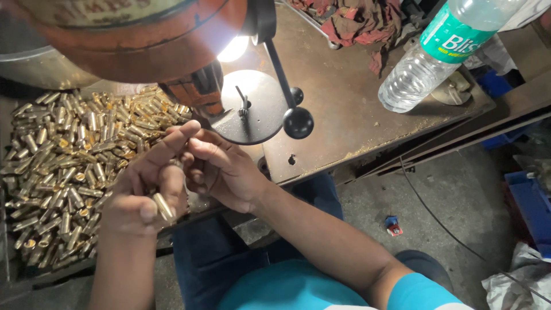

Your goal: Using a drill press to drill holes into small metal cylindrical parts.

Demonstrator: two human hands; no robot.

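Note:
My left hand [146, 192] is curled around a small brass tube [164, 207], held between thumb and fingers at the front edge of the bench. My right hand [221, 169] touches the left hand's fingertips and pinches a small part there; what it pinches is too hidden to make out. Both hands sit just below the orange machine head [143, 40] and its round black table [255, 112]. A big heap of brass tubes [63, 166] lies to the left of my hands.
A black lever with a ball knob [298, 121] hangs from the machine. A clear plastic water bottle [433, 54] and a red rag [359, 23] lie on the brown metal bench [338, 115]. Blue crates [531, 204] stand on the floor at right.

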